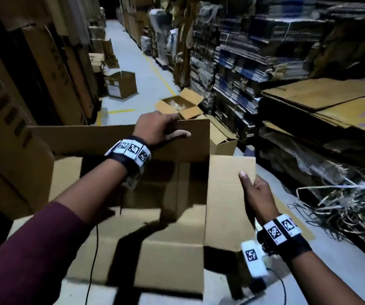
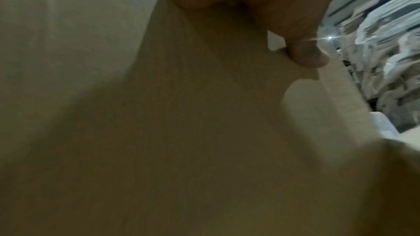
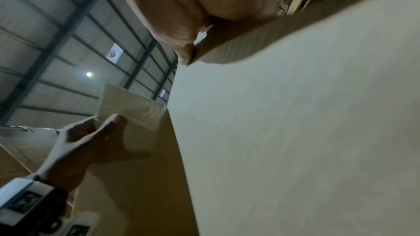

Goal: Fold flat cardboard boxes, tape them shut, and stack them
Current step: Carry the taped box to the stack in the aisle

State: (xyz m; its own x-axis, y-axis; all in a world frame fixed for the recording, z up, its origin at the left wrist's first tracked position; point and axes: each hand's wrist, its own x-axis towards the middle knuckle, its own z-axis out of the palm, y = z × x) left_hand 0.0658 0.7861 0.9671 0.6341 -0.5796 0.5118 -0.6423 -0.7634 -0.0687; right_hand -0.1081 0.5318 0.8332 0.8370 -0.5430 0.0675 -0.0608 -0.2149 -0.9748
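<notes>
The cardboard box [image 1: 146, 227] stands opened but untaped, the left hand [image 1: 155, 126] gripping its far flap [image 1: 102, 139], the right hand [image 1: 257, 194] pinching the right flap [image 1: 225, 194]; taping and stacking remain.

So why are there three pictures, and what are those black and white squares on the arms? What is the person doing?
No machine here: these are a person's two hands. The big picture comes from a camera on the person's head, looking down. The other two come from small cameras strapped to each wrist, so they look along the hand and seem odd and blurry. The checkered squares are printed markers on the wristbands.

The person is setting up a cardboard box that stands open on the floor. The left hand grips the top edge of the far flap, thumb on the near side. The right hand pinches the right flap; its thumb shows on top.

Around them are stacks of flat cardboard, other open boxes and a tangle of strapping.
</notes>
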